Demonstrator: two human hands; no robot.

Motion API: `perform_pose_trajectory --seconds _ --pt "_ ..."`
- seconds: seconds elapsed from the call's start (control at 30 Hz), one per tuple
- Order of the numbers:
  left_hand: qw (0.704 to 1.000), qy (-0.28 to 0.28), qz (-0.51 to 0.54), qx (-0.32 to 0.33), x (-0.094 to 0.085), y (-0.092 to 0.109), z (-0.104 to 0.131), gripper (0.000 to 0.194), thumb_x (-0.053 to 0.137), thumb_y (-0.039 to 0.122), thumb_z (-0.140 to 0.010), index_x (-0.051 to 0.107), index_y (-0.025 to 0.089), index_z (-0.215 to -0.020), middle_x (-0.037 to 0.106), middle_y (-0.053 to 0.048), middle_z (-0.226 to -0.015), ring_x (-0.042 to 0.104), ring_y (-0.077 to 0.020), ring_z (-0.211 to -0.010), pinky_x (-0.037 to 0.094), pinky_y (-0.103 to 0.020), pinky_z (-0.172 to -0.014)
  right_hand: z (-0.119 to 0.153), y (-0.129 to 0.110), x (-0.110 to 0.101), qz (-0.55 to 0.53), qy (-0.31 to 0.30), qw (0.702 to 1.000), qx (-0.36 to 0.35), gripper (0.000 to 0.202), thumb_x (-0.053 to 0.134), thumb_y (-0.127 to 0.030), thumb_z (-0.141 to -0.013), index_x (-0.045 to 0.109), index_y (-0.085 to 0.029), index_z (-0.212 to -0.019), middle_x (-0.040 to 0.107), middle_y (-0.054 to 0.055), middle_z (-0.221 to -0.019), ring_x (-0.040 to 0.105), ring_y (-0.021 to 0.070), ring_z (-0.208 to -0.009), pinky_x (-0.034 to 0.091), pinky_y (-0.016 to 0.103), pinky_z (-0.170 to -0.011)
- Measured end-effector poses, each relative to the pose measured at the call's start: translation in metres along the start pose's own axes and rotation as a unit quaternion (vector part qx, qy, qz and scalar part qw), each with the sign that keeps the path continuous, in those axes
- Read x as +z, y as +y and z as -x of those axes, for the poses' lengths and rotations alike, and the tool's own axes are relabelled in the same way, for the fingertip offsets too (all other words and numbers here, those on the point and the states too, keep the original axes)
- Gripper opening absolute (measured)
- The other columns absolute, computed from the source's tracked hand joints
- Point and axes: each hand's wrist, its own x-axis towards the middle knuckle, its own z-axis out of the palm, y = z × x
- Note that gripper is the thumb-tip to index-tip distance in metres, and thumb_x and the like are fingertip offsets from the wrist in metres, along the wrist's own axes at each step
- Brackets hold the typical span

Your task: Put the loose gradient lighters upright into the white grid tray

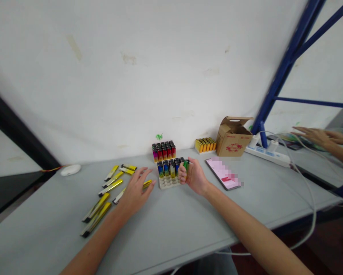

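Over the grey table, my left hand has its fingers apart, above a yellow lighter at the right end of several scattered yellow-and-silver lighters. Nothing shows in its grasp. My right hand is curled round a green lighter at the right side of a pale tray. Blue and dark lighters stand upright in the tray's back rows, while its front slots are bare. Behind it stands a block of red and purple lighters.
Yellow-orange lighters stand in a tray beside an open cardboard box. A phone lies right of my hand. A power strip with cables is further right, near another person's hands. A white device lies left.
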Motion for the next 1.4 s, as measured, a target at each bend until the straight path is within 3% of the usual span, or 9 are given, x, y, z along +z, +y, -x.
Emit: perform_pose_trajectory --seconds 0.23,0.37,0.47,0.6,0.77,0.9,1.07,1.17,1.4 --pt "1.0 0.011 0.011 0.011 0.001 0.002 0.001 0.04 0.044 0.042 -0.092 0.055 0.018 -0.122 0.052 -0.013 -0.126 0.048 -0.0271 -0.121 0.041 -0.047 -0.103 0.004 0.003 0.001 -0.01 -0.076 0.996 0.052 0.045 0.032 -0.057 -0.085 0.044 -0.019 -0.063 0.034 -0.005 -0.053 0.034 0.0082 -0.042 0.028 0.02 -0.043" --pt "1.0 0.022 0.011 0.016 0.001 0.004 0.001 0.037 0.044 0.04 -0.092 0.057 0.019 -0.12 0.053 -0.012 -0.125 0.049 -0.026 -0.119 0.041 -0.046 -0.104 0.006 0.004 0.002 -0.011 -0.115 0.993 0.039 0.044 0.037 -0.057 -0.084 0.055 -0.017 -0.09 0.051 -0.001 -0.066 0.046 0.0108 -0.049 0.03 0.02 -0.042" --pt "1.0 0.018 0.011 0.016 0.002 0.005 0.001 0.037 0.044 0.039 -0.092 0.057 0.019 -0.119 0.053 -0.012 -0.124 0.05 -0.0261 -0.118 0.041 -0.046 -0.104 0.009 0.0 0.002 -0.031 -0.144 0.988 0.04 0.046 0.037 -0.053 -0.087 0.054 -0.017 -0.108 0.059 0.004 -0.08 0.054 0.0147 -0.06 0.038 0.023 -0.046" --pt "1.0 0.013 0.001 0.011 0.005 0.005 0.001 0.037 0.044 0.039 -0.092 0.057 0.019 -0.119 0.053 -0.012 -0.124 0.05 -0.0261 -0.118 0.042 -0.047 -0.103 0.011 -0.005 0.001 -0.064 -0.173 0.981 0.053 0.048 0.032 -0.05 -0.091 0.052 -0.015 -0.117 0.063 0.008 -0.089 0.058 0.0178 -0.073 0.044 0.026 -0.055" --pt "0.999 -0.017 -0.045 0.018 -0.001 -0.004 0.0 0.04 0.049 0.042 -0.087 0.06 0.016 -0.116 0.055 -0.015 -0.123 0.051 -0.0304 -0.117 0.041 -0.051 -0.101 0.01 -0.005 -0.003 -0.076 -0.174 0.98 0.058 0.045 0.032 -0.045 -0.092 0.051 -0.015 -0.12 0.063 0.009 -0.09 0.058 0.0178 -0.075 0.045 0.027 -0.057" --pt "0.992 -0.081 -0.069 0.061 -0.016 -0.025 0.001 0.063 0.064 0.051 -0.075 0.055 0.017 -0.127 0.053 -0.017 -0.13 0.046 -0.035 -0.123 0.038 -0.054 -0.103 0.009 -0.005 -0.007 -0.069 -0.169 0.981 0.063 0.041 0.034 -0.041 -0.093 0.052 -0.015 -0.118 0.062 0.008 -0.09 0.058 0.0175 -0.074 0.046 0.027 -0.058" --pt "0.987 -0.124 -0.077 0.074 -0.022 -0.048 0.002 0.036 0.059 0.05 -0.079 0.071 0.021 -0.098 0.058 -0.015 -0.126 0.048 -0.034 -0.122 0.04 -0.054 -0.102 0.008 -0.006 -0.008 -0.05 -0.16 0.984 0.068 0.037 0.036 -0.04 -0.093 0.054 -0.017 -0.115 0.063 0.007 -0.092 0.059 0.0174 -0.076 0.048 0.029 -0.063" --pt "0.988 -0.122 -0.057 0.075 -0.018 -0.047 0.0 0.027 0.054 0.044 -0.085 0.071 0.023 -0.086 0.063 -0.011 -0.117 0.053 -0.03 -0.116 0.041 -0.052 -0.101 0.008 -0.006 -0.007 -0.047 -0.151 0.985 0.07 0.035 0.038 -0.04 -0.093 0.055 -0.017 -0.113 0.063 0.007 -0.091 0.059 0.0172 -0.076 0.048 0.029 -0.064" --pt "0.994 -0.091 -0.035 0.051 -0.016 -0.022 -0.006 0.022 0.054 0.039 -0.086 0.065 0.02 -0.087 0.067 -0.008 -0.097 0.06 -0.0249 -0.097 0.046 -0.044 -0.092 0.006 -0.004 -0.008 -0.065 -0.139 0.986 0.069 0.032 0.042 -0.042 -0.091 0.055 -0.017 -0.104 0.063 0.005 -0.088 0.06 0.0172 -0.073 0.047 0.028 -0.06"
